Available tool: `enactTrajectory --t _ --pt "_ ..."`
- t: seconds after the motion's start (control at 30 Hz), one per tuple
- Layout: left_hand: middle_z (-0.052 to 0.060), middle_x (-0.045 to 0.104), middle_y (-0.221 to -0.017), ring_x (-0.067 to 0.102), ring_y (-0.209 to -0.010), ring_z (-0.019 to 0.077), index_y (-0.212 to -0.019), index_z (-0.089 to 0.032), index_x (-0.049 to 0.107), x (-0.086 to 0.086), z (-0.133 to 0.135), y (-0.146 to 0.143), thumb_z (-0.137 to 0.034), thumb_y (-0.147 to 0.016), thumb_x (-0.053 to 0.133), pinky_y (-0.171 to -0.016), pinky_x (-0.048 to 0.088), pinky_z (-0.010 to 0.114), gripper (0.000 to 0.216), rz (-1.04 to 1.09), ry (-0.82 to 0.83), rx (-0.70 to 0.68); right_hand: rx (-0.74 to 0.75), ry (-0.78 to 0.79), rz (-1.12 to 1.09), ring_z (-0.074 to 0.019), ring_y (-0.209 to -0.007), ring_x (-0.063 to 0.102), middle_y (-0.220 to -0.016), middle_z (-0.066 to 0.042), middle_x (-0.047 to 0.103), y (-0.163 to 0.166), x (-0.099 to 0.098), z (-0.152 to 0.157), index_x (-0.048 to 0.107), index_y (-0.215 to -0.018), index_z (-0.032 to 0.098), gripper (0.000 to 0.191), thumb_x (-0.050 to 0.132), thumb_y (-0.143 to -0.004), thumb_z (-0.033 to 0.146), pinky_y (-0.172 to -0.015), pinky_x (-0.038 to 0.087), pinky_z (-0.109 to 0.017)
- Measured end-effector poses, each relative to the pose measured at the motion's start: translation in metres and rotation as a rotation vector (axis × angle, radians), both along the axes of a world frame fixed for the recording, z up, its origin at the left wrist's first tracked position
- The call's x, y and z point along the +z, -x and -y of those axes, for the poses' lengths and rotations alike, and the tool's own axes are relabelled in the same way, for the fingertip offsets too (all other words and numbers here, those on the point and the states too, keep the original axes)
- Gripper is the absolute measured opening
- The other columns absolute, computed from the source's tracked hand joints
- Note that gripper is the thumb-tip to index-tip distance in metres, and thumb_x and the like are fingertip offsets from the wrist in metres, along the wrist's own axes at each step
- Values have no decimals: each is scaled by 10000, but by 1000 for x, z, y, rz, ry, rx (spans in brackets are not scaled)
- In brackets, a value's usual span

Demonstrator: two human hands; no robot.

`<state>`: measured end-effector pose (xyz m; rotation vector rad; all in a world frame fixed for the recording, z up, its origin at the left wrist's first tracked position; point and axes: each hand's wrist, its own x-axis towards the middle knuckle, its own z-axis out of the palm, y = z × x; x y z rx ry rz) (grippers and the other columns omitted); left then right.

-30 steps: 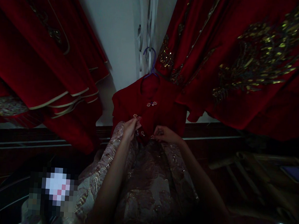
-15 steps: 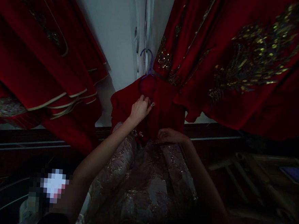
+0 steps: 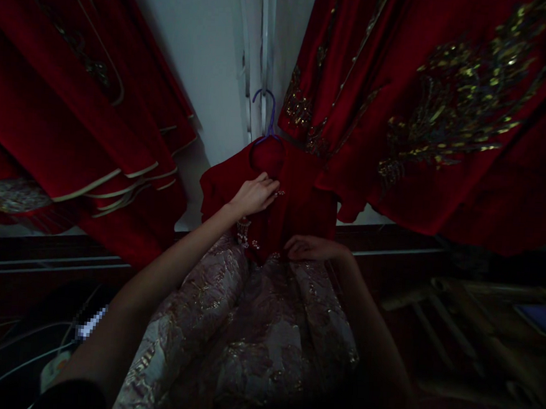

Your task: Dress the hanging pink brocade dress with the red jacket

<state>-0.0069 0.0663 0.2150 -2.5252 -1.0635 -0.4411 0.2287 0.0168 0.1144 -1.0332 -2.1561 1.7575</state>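
Note:
A small red jacket (image 3: 303, 175) hangs upright on a purple hanger (image 3: 272, 108), with beaded flower ornaments (image 3: 256, 244) along its front. High on the jacket's front, my left hand (image 3: 256, 195) has its fingers bent closed on the red cloth, beside one beaded ornament at the fingertips. A beaded tassel (image 3: 243, 232) dangles under that wrist. Lower down on the right, my right hand (image 3: 311, 248) is at the jacket's bottom edge, its fingers curled together on the cloth. Below the jacket spreads a shiny, pale patterned brocade skirt (image 3: 264, 335).
Large red garments with pale piping (image 3: 96, 123) hang on the left. A red garment with gold sequins (image 3: 466, 112) hangs on the right. Behind is a pale wall (image 3: 186, 42). A bamboo-like chair (image 3: 462, 305) with a phone-like slab (image 3: 540, 318) stands at right.
My left hand has lowered slightly and its forearm lies flatter, so the tassel now shows. My right hand has barely shifted. A bead ornament beside its fingertips is clearer.

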Motion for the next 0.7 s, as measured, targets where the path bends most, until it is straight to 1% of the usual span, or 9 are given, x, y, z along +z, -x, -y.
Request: enactTrajectory --t 0.13,0.23,0.33,0.4,0.43,0.47,0.57,0.63,0.7 --pt "67 630 -908 484 -940 211 -1019 -201 553 -1 0 3 -280 -906 391 -596 424 269 213 -6 -22 -1 -38 -4 32 -140 -860 614 -981 -71 655 1 2 2 552 -1111 164 484 663 -719 425 -770 471 -294" --pt "80 637 -907 486 -938 214 -1094 -208 543 -3 -3 7 -218 -909 361 -609 426 272 260 -64 -79 -32 -110 -105 -65 -148 -870 619 -938 -59 664 7 13 5 584 -1025 162 395 646 -737 425 -814 473 -322" --pt "98 639 -896 502 -923 212 -1066 -166 565 -2 -5 11 -201 -909 349 -763 441 328 269 -118 -164 -80 -387 -350 -334 -153 -916 612 -940 -49 659 20 36 2 586 -912 175 281 608 -778 422 -893 456 -348" --pt "100 644 -866 518 -909 211 -1005 -136 588 0 -7 13 -258 -918 344 -910 389 400 286 -132 -200 -104 -608 -528 -519 -152 -966 600 -989 -47 644 38 54 -7 561 -904 196 249 586 -800 420 -937 439 -347" --pt "100 649 -866 526 -915 214 -994 -127 595 -1 -8 14 -296 -919 347 -963 346 434 309 -140 -203 -111 -656 -591 -588 -152 -1000 591 -1028 -50 634 51 62 -12 548 -932 205 251 568 -814 426 -958 430 -344" --pt "101 656 -881 533 -931 218 -998 -122 600 -2 -8 16 -331 -915 355 -995 308 457 332 -155 -192 -118 -642 -616 -623 -155 -1043 579 -1073 -58 623 66 68 -19 533 -972 213 267 526 -838 443 -976 424 -346" --pt "111 680 -942 568 -949 229 -994 -125 635 -10 -9 22 -344 -882 417 -990 291 455 329 -276 -89 -137 -594 -670 -538 -178 -1240 450 -1317 -114 486 117 76 -38 416 -1221 192 467 408 -878 509 -1057 353 -366" --pt "124 696 -920 601 -893 233 -945 -125 668 -17 -7 27 -293 -860 446 -954 305 448 291 -381 -12 -112 -756 -691 -321 -224 -1344 306 -1419 -185 343 145 73 -46 290 -1337 115 629 367 -881 541 -1096 282 -415" --pt "134 706 -842 622 -792 225 -878 -117 693 -19 -2 32 -231 -848 445 -921 314 448 275 -450 30 -34 -975 -807 -123 -275 -1384 193 -1451 -237 251 158 67 -49 218 -1374 49 680 319 -898 524 -1104 220 -480"
